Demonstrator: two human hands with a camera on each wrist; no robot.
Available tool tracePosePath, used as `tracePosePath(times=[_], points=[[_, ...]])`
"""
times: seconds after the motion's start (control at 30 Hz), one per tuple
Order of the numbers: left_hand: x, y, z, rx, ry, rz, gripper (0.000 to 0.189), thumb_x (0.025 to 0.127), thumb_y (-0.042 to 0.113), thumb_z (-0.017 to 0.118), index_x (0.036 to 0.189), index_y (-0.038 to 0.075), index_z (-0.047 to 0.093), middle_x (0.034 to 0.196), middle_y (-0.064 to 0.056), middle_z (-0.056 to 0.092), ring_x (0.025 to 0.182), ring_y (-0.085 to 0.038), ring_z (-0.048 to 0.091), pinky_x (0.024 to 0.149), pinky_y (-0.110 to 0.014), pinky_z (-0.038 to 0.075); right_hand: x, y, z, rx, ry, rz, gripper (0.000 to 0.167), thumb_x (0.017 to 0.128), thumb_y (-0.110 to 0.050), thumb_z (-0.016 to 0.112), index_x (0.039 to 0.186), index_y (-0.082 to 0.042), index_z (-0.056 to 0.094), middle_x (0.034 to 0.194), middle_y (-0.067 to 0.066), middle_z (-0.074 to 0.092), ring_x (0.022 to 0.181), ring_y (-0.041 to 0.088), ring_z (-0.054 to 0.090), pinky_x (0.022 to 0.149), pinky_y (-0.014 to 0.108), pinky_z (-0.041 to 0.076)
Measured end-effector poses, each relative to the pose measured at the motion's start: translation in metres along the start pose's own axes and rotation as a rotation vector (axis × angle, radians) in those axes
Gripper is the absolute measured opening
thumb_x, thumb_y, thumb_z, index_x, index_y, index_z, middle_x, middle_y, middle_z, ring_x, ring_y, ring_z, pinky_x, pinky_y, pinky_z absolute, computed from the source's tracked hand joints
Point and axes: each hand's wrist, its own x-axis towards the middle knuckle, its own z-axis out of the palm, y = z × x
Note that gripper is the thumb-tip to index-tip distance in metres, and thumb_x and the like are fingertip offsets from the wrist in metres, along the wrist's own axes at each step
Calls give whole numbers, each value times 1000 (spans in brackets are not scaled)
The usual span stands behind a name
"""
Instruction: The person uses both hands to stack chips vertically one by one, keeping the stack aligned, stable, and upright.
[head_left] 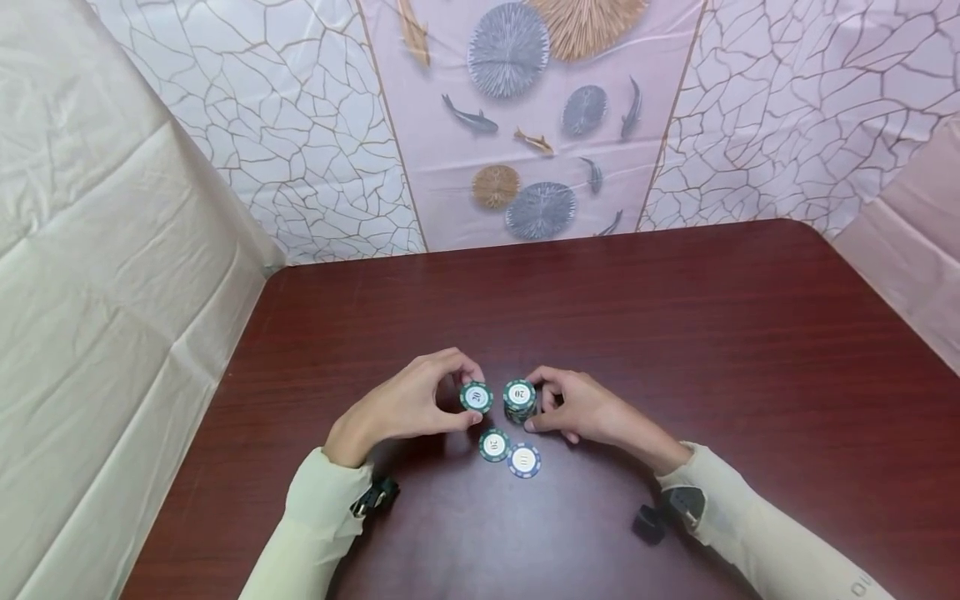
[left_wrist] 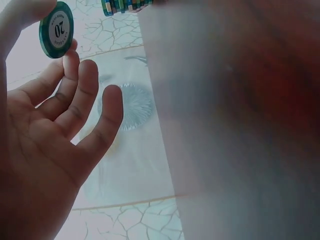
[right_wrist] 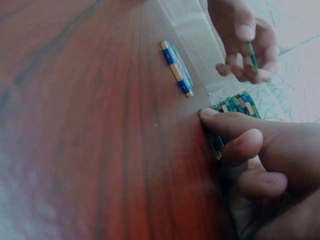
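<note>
Between thumb and fingertips, my left hand pinches a green-rimmed poker chip marked 20, raised off the table. That chip appears face-on at the upper left in the left wrist view. My right hand holds a stack of poker chips from its right side, thumb near and forefinger far; a green 20 chip tops it. Mixed chip edges of the stack show in the right wrist view. On the table in front lie a green 20 chip and a blue 10 chip.
The dark red-brown wooden table runs back to a patterned cloth. Plain pale cloth hangs along the left edge. A small black object sits by the right wrist strap.
</note>
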Motion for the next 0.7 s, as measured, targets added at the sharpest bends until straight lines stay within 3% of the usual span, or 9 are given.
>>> tracePosePath(times=[0.37,0.53,0.7], points=[[16,0,10,55,39,-4,36,89,32,85,121,27,71,113,13,61,106,-11,60,91,-35,54,1,-2,3,11,-18,-1,46,88,-14,87,126,-9,62,66,0,56,41,14,50,51,30,47],[23,6,13,105,55,-24,41,90,32,82,128,23,71,117,13,61,107,-10,61,90,-35,55,0,-2,-1,7,-6,17,46,88,-15,87,127,-10,62,65,1,56,41,14,49,54,31,48],[25,11,16,157,55,-58,37,88,33,80,124,26,73,117,13,61,105,-12,62,87,-34,54,0,-3,-2,-8,-4,18,47,88,-16,87,127,-10,62,65,1,56,41,15,49,56,31,48]])
